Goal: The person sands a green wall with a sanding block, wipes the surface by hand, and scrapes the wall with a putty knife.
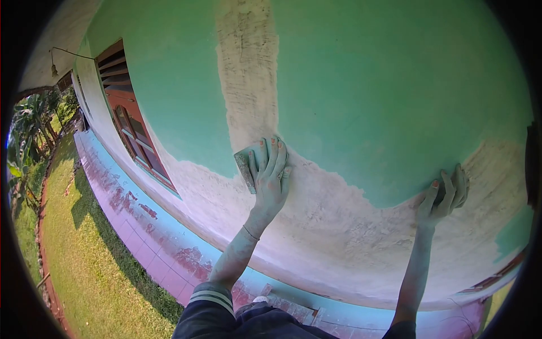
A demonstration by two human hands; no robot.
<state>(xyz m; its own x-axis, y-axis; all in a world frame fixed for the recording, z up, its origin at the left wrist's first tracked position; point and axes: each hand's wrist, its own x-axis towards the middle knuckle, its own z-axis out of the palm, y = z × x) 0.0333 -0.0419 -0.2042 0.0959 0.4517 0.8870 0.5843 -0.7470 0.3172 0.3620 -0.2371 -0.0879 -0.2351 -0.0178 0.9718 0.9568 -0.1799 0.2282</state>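
Observation:
My left hand [272, 176] presses a worn grey piece of sandpaper [245, 168] against the wall, its fingers laid over the sheet. The sheet's stiff left edge sticks out beside the fingers, where a bare vertical strip [248, 73] meets the lower bare area. Farther right, my right hand [442, 199] is curled against the wall at the edge of the green paint [361, 113]. Its fingers are bent round a small grey piece, mostly hidden, whose kind I cannot tell. Pale dust coats both hands and forearms.
Rough whitish bare wall [333, 226] runs below the green paint. A brown-framed window [132, 121] is at the left. Under the wall lies a dusty tiled ledge [152, 248], with grass [101, 265] beyond. A bulb socket [54, 70] hangs from a wire at upper left.

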